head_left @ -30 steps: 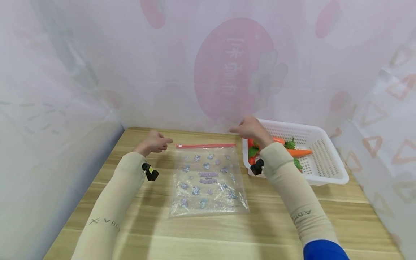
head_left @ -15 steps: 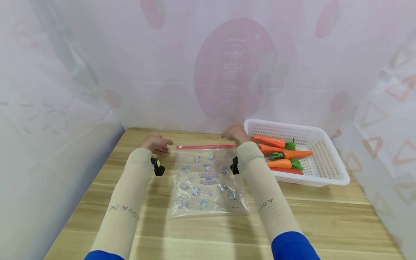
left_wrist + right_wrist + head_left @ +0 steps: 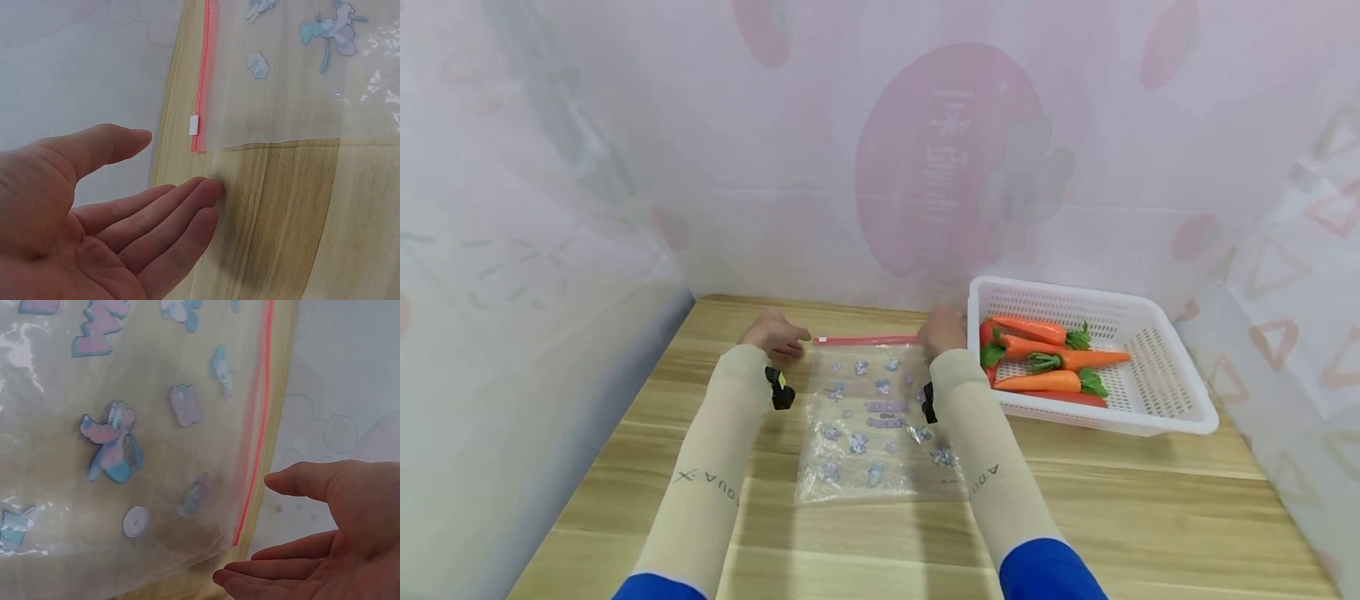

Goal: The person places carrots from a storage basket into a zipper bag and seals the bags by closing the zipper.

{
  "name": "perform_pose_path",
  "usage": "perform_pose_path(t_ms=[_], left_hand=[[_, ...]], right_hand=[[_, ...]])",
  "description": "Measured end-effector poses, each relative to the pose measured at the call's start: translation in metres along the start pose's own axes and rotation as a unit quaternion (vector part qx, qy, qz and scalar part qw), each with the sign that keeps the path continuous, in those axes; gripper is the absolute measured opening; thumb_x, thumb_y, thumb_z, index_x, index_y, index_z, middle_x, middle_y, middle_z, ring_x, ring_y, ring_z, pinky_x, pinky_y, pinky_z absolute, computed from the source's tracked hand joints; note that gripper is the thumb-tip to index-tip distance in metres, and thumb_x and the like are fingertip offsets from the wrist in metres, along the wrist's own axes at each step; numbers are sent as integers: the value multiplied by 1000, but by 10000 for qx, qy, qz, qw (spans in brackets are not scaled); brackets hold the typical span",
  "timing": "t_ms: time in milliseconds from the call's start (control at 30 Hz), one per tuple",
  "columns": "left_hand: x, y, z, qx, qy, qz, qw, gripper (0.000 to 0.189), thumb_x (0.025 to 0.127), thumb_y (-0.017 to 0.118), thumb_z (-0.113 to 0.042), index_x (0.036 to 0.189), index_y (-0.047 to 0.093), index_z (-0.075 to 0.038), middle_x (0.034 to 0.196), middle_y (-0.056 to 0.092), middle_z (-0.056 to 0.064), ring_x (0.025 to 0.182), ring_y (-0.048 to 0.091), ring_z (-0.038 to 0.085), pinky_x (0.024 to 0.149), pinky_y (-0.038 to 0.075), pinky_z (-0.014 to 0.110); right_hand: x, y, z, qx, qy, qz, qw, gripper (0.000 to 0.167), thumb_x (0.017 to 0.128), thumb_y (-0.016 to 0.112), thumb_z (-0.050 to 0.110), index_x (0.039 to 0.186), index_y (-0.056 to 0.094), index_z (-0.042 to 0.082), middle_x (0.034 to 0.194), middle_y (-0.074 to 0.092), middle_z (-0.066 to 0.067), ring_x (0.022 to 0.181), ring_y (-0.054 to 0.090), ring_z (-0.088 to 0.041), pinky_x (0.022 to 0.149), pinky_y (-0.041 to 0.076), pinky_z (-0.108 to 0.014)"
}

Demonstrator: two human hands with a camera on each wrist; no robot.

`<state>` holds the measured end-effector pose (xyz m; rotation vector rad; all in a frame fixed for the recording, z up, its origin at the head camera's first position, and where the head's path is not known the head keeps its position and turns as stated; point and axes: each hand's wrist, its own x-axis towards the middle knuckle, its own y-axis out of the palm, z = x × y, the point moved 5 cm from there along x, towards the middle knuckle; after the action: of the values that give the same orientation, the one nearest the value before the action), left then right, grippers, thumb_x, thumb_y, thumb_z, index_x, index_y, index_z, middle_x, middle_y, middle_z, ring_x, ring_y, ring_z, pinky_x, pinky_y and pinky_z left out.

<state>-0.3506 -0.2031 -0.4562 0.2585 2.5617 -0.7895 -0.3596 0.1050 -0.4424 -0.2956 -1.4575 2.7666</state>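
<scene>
A clear zip bag (image 3: 880, 450) printed with pastel cartoon figures lies flat on the table. Its red zip strip (image 3: 868, 340) runs along the far edge, and a white slider (image 3: 194, 125) sits at the left end. My left hand (image 3: 777, 335) hovers just off that left corner, thumb and fingers apart, touching nothing. At the right end of the strip is my right hand (image 3: 943, 332), its thumb and fingers spread around the corner. In the right wrist view the fingertips (image 3: 228, 578) come close to the bag's edge; whether they touch it I cannot tell.
On the right stands a white perforated basket (image 3: 1157, 392) holding several carrots (image 3: 1045, 382) with green tops. Pale printed sheets (image 3: 775, 242) wall in the back and both sides of the wooden table (image 3: 1112, 517).
My right hand has come left from over the basket to the bag's upper right corner, uncovering the carrots. The left hand has shifted slightly right, closer to the slider. The bag stays put.
</scene>
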Motion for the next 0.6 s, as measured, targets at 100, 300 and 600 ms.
perform_pose_path(t_ms=[100, 300, 600], left_hand=[[2, 1, 1, -44, -15, 29, 10000, 25, 101, 68, -23, 89, 60, -2, 134, 69, 29, 116, 74, 36, 103, 60, 44], [3, 5, 1, -98, -88, 69, 9999, 34, 100, 70, -23, 114, 66, 8, 135, 69, 27, 115, 74, 35, 103, 60, 43], [1, 13, 0, -446, -213, -47, 9988, 28, 98, 72, -15, 113, 62, 6, 131, 70, 27, 113, 74, 34, 105, 59, 44]], right_hand=[[-1, 1, -2, 116, 25, -56, 9999, 15, 94, 55, -8, 85, 65, 0, 92, 65, -17, 69, 49, -23, 56, 48, -33], [-1, 3, -6, 142, 64, -175, 9997, 15, 95, 54, -8, 100, 67, -1, 106, 67, -20, 82, 56, -28, 63, 53, -35], [-2, 7, -5, 168, 141, -210, 9995, 14, 91, 58, -8, 97, 68, 0, 105, 71, -20, 82, 61, -29, 69, 57, -39]])
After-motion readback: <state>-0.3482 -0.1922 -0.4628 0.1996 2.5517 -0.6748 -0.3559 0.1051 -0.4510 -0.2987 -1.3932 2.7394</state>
